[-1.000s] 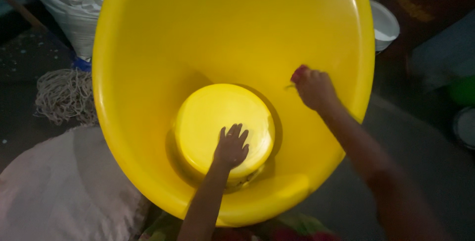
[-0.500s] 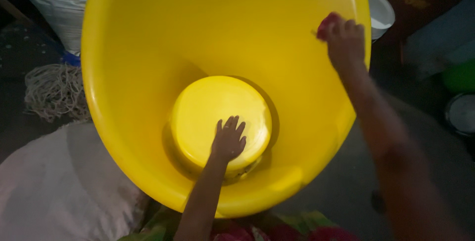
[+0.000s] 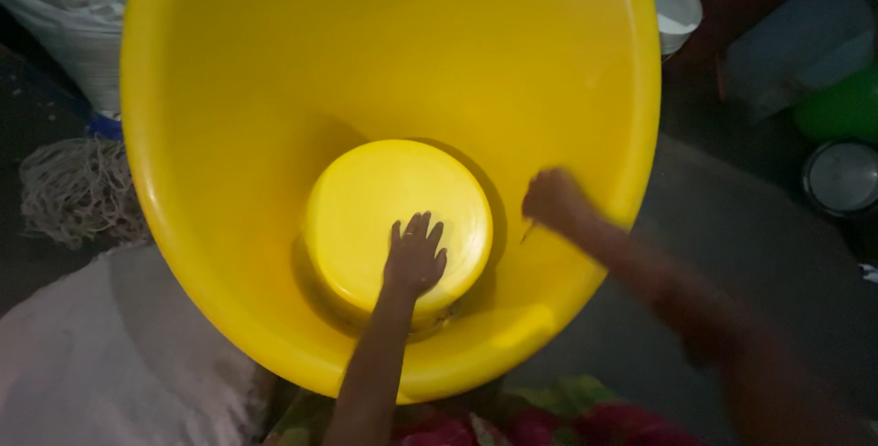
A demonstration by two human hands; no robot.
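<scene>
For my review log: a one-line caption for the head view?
Left hand flat on round yellow base inside big yellow tub; blurred right hand against tub wall.

Looking straight down into a big yellow tub (image 3: 274, 71). Left hand (image 3: 414, 258) flat, fingers spread, on the round yellow raised bit (image 3: 366, 199) in the middle. Right hand (image 3: 553, 201) blurry, curled against the inner wall just beside it. White sack (image 3: 101, 364) lower left, rope tangle (image 3: 78, 190) alongside.

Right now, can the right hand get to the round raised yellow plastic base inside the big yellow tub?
Probably yes. The right hand is already inside the big yellow plastic tub, beside the round raised yellow base, with nothing between them. The left hand covers only its near part.
</scene>
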